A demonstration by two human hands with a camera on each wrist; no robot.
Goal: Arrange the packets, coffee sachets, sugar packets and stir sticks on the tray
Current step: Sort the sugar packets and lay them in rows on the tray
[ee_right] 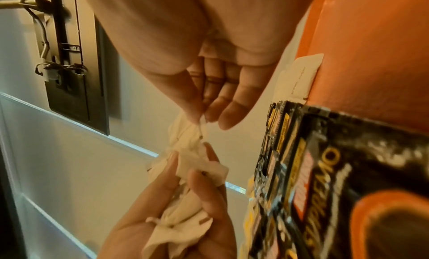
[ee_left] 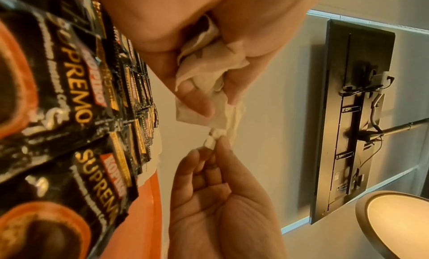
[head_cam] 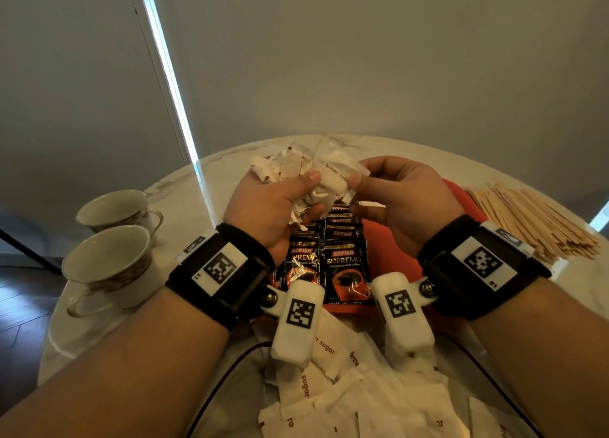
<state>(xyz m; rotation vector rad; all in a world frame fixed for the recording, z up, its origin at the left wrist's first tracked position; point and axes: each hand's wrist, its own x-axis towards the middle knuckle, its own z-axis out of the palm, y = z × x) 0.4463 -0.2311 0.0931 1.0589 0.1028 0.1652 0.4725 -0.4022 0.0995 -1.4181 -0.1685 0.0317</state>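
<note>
- We see the left hand (head_cam: 263, 206) curled around a crumpled bunch of sugar packets (head_cam: 296, 170), held above the tray (head_cam: 392, 239).
- The right hand (head_cam: 405, 200) pinches one corner of a packet from that bunch between thumb and fingertip; the other fingers are loosely spread.
- Coffee sachets (head_cam: 342, 266) lie in overlapping rows on the orange tray.
- More sugar packets (head_cam: 362, 401) lie loose on the counter (head_cam: 99, 332) near us; stir sticks (head_cam: 534, 223) are piled right of the tray.
- Two cups (head_cam: 108, 266) stand at left; grey wall behind.

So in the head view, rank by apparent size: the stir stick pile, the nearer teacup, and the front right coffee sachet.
1. Stir stick pile
2. Nearer teacup, though closeness to the camera inflates it
3. Front right coffee sachet
</note>
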